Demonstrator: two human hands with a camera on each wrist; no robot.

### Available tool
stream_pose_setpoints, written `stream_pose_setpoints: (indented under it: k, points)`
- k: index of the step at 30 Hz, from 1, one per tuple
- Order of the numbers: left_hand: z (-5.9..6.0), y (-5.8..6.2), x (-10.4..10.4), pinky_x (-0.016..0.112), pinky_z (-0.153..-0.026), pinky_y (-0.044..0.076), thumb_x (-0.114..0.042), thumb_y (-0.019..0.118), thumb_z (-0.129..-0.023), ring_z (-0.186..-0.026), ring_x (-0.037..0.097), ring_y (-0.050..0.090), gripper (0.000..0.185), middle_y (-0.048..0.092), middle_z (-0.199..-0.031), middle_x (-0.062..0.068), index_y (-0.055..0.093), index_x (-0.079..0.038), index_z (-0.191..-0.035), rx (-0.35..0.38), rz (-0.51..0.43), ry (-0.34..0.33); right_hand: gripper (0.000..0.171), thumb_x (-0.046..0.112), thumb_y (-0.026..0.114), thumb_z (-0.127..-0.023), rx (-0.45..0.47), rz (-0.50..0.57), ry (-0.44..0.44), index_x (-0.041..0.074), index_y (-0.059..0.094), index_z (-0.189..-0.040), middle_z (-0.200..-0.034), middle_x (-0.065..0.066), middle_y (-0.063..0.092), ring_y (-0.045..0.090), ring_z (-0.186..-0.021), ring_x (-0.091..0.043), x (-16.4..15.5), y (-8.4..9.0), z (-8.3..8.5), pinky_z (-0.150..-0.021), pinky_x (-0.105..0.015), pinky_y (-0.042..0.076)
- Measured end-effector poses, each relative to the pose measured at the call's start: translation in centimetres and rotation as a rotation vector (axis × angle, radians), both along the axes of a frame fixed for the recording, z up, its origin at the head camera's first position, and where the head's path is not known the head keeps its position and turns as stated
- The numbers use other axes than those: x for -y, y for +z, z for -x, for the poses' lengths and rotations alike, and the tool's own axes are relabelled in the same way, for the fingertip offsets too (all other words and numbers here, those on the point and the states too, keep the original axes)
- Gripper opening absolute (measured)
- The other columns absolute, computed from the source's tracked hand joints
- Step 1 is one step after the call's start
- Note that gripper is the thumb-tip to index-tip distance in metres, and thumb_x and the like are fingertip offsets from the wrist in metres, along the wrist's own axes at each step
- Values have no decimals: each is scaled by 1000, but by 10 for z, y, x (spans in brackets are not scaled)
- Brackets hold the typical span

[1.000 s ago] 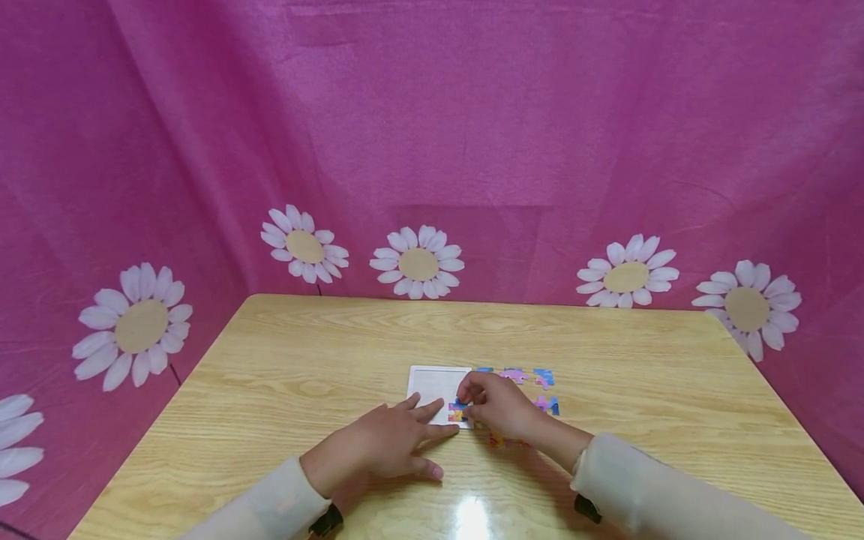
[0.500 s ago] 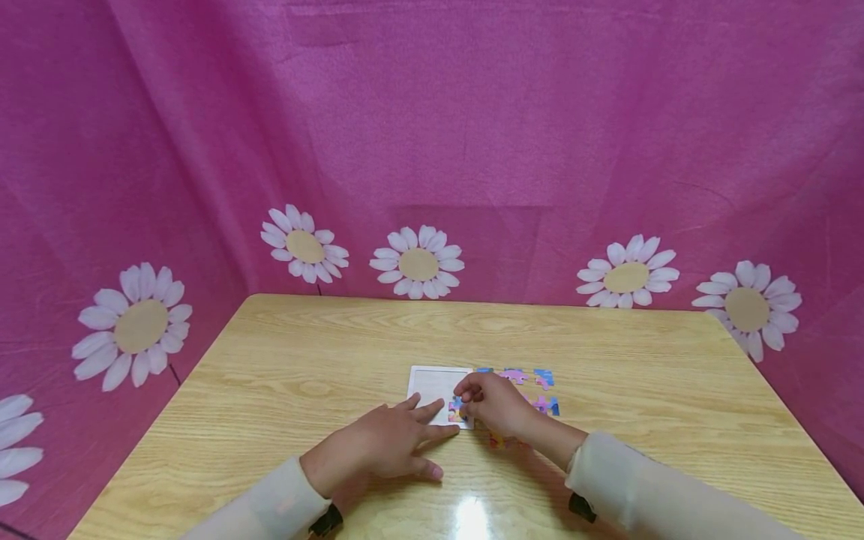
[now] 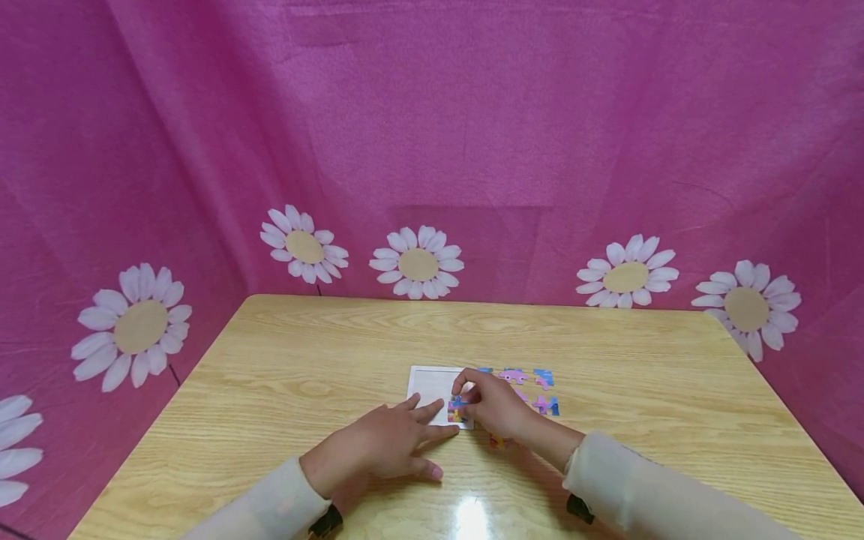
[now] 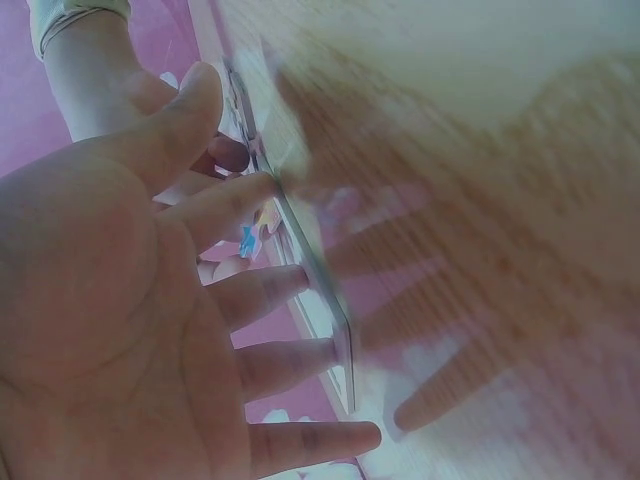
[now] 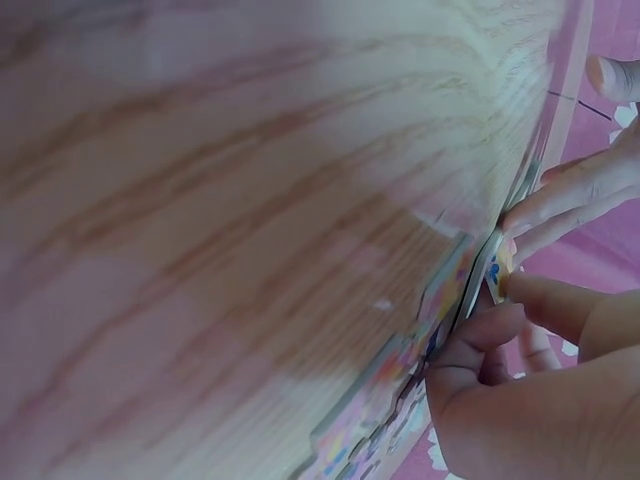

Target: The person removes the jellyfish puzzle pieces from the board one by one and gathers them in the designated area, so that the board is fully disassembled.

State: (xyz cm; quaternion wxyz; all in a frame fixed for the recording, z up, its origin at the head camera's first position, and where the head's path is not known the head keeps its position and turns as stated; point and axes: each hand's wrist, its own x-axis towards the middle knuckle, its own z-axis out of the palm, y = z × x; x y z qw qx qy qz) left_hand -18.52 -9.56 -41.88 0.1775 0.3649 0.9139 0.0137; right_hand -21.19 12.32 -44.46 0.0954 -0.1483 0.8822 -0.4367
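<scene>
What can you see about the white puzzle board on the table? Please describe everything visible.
The white puzzle board is a thin, flat rectangle, like cardboard, with a slightly raised rim. It lies flat on the wooden table, near its middle. Most of its surface is bare white; a few colourful pieces sit at its near right corner. The left hand presses straight fingers on its near edge. The right hand has curled fingers on the pieces at that corner. Loose pieces lie to its right.

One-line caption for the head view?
Left hand steadies a white puzzle tray while right hand presses a piece in; loose pieces alongside.
</scene>
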Motion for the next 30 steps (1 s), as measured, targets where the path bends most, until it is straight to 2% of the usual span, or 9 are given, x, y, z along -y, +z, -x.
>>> stream_pose_setpoints:
  k: [5,13,20,24,30]
  points:
    - [0,-1,0,62,-110,42,-68,56,-96,-152,39,32,66,27,-170,-3,42,-45,-156,-5,4,-4,25,-8,71,-89,3,11,-9,12,63,-101,-80,-5,69,59,-76,-17,2,-1,0,-65,-31,47]
    - [0,-2,-1,63,-109,41,-69,55,-95,-152,39,32,66,27,-170,-3,41,-46,-156,-5,7,-7,23,-6,70,-91,19,23,-20,13,63,-102,-79,-3,67,52,-62,-14,-2,-1,0,-53,-26,42]
    - [1,-4,0,63,-109,41,-68,55,-95,-153,38,31,66,27,-170,-3,41,-47,-156,-1,0,-4,23,-8,68,-91,36,46,-20,10,63,-105,-76,-4,64,53,-65,-14,-11,1,-2,-58,-26,43]
    - [1,-4,-1,63,-110,41,-68,56,-95,-153,37,31,66,28,-170,-3,41,-47,-156,-1,-1,-2,22,-9,65,-94,68,68,-16,8,61,-107,-78,-6,63,49,-60,-14,-19,2,-4,-53,-23,41]
    - [1,-4,-1,63,-110,41,-68,57,-95,-153,37,30,66,27,-170,-3,41,-47,-156,5,-5,3,21,-8,66,-92,45,61,-31,7,62,-106,-79,-5,66,56,-66,-15,-30,0,-6,-56,-26,45]
